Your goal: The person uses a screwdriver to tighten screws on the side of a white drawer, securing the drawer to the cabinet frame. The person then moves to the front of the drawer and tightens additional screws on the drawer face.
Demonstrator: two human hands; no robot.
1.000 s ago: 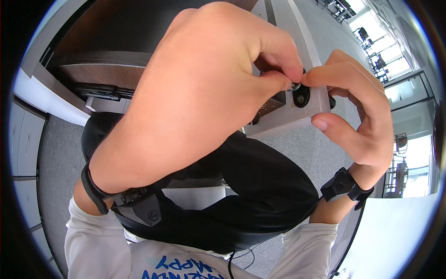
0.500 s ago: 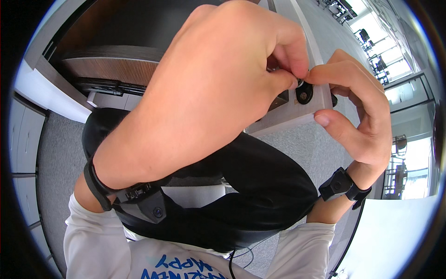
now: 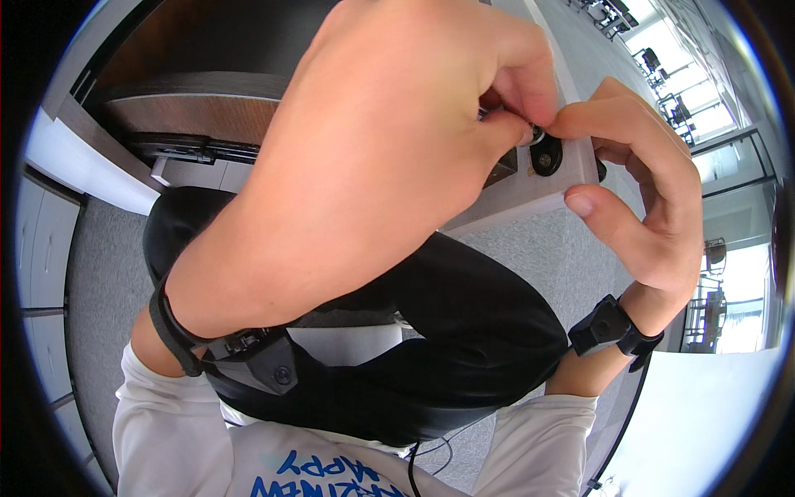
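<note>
both hands (image 3: 397, 157) pinching small part (image 3: 537, 135), panel edge (image 3: 530, 199)

Grey carpet (image 3: 99, 273) is covering the floor. A dark wood-fronted desk (image 3: 190, 108) is standing at far left, with white cabinet panels (image 3: 41, 248) running along the left. Daylight is pouring through tall windows (image 3: 704, 116) at far right, where chairs (image 3: 617, 16) are standing.

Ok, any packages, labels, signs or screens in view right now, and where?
No package, sign or screen shows.
White shirt: blue printed lettering across the chest, at the bottom edge, seen upside down.
Both hands pinch a small part against a pale grey block with a black round button; no label visible.
</note>
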